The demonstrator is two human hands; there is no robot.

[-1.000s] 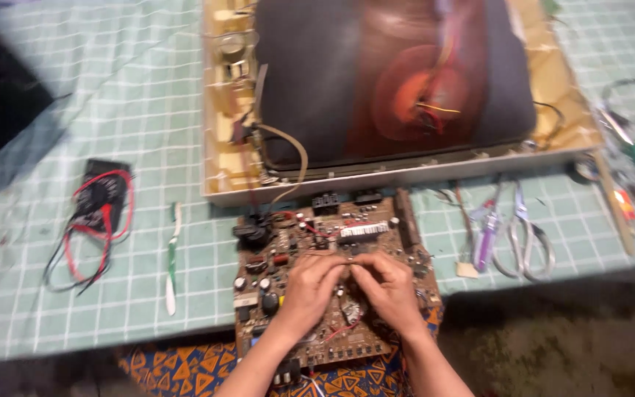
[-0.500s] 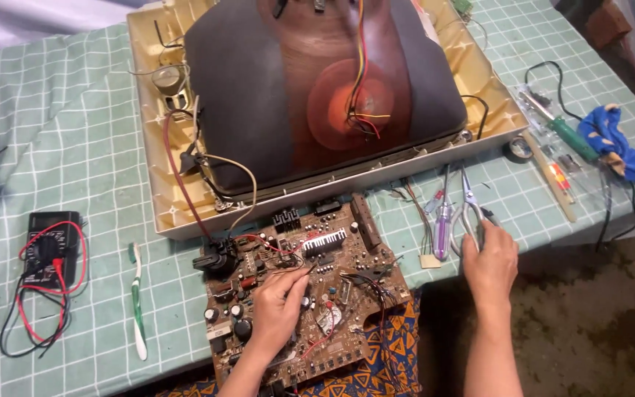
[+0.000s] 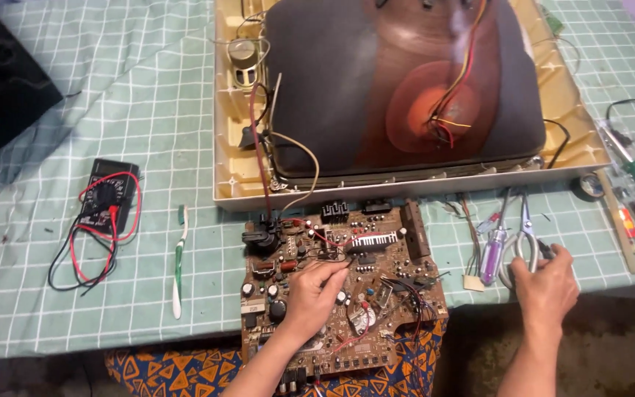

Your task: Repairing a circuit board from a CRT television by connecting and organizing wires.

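My left hand (image 3: 316, 292) rests, fingers together, on the circuit board (image 3: 343, 283); my right hand (image 3: 547, 283), fingers clamped, grips scissors (image 3: 525, 234) beside a purple screwdriver (image 3: 491, 254).

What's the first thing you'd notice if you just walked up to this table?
The big dark picture tube lying in its cream shell at the top. Just below it sits a brown circuit board, with the left hand resting on its parts. To the right, the right hand touches scissors on the green checked cloth.
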